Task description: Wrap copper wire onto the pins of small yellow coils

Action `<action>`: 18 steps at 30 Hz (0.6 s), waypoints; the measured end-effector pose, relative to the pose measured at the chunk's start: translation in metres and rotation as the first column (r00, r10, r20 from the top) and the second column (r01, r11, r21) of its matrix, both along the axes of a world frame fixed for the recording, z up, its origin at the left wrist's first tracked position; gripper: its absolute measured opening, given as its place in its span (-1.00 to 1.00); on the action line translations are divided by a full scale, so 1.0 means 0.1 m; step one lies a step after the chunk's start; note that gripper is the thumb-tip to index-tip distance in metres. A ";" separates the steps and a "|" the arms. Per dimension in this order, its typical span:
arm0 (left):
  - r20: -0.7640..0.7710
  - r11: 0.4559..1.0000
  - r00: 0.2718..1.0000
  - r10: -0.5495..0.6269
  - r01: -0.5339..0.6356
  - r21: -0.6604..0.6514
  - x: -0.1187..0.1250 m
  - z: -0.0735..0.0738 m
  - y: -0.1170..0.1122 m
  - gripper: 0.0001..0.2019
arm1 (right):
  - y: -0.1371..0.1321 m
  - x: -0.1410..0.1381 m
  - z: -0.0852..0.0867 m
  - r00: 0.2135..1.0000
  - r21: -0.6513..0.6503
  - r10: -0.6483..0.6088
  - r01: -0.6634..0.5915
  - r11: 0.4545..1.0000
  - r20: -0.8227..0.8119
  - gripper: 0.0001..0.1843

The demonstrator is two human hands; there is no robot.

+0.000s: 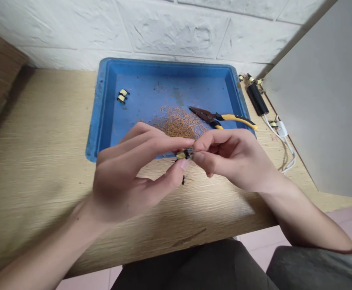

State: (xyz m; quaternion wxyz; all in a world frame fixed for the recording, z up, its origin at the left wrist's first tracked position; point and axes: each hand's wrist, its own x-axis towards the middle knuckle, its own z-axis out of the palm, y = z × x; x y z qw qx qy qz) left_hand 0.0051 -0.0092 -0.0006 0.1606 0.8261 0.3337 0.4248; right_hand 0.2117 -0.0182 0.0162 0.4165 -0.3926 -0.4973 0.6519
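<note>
A small transformer with yellow tape and black ends is pinched between the thumb and fingers of my left hand. My right hand meets it from the other side, thumb and forefinger closed on a thin wire lead at its end. Just below them, a second small part with black pins lies on the wooden table, partly hidden by my left thumb. Behind both hands, a heap of short copper-coloured wire bits fills the near middle of the blue tray.
Long-nose pliers with yellow and black handles rest across the tray's right rim. Small transformers sit at the tray's left. To the right are a black cylinder on a white cable, and a pale panel. A cardboard box stands left.
</note>
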 end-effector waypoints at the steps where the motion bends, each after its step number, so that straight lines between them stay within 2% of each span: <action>1: 0.026 1.000 1.000 0.004 -0.004 -0.011 -0.02 0.00 0.01 -0.80 | 0.01 0.00 0.01 1.000 -0.031 0.017 -0.017 0.999 -0.013 -0.82; 7: 0.143 0.978 0.990 0.013 0.017 -0.209 -0.06 0.03 -0.01 -0.80 | 0.02 0.02 0.05 0.996 -0.162 0.064 -0.075 0.984 -0.067 -0.79; 12: 0.129 0.914 0.992 0.017 0.037 -0.404 -0.06 0.11 -0.03 -0.83 | 0.02 0.05 0.08 0.992 -0.193 0.103 -0.117 0.974 -0.079 -0.77; 18: 0.204 0.858 0.978 0.052 0.061 -0.510 -0.07 0.14 -0.04 -0.89 | 0.03 0.09 0.09 0.973 -0.216 0.177 -0.206 0.954 -0.147 -0.72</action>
